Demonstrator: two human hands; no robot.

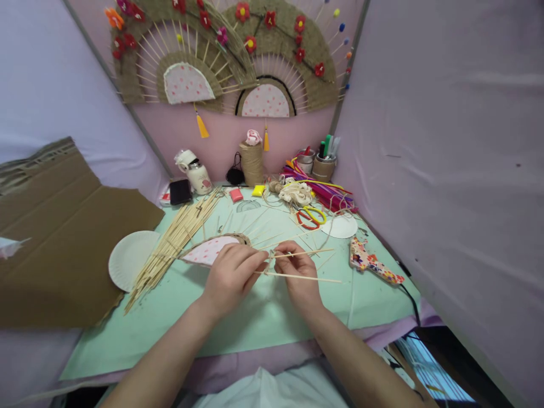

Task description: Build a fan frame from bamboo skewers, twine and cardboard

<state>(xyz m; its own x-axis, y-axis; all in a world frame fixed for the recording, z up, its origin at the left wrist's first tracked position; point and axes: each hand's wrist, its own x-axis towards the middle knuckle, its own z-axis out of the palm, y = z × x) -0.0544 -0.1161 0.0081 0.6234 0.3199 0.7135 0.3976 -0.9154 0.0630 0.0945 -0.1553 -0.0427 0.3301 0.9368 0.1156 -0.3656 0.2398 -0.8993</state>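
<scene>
My left hand (233, 276) and my right hand (297, 271) meet over the green table mat (255, 317), both with fingers pinched. Between them they hold thin bamboo sticks (304, 277) that point to the right, and a bit of twine seems to run between the fingertips. Just behind my left hand lies a half-round fan piece (210, 249) with pink dotted paper, a rope rim and sticks fanning out from it.
A bundle of loose bamboo sticks (174, 243) and a paper plate (130, 259) lie at left beside brown cardboard (63, 243). At the back stand a twine spool (252, 161), cups of pens (325, 161), pipe cleaners (327, 192) and scissors (310, 217). A glue gun (374, 263) lies at right. Finished fans (229, 56) hang on the wall.
</scene>
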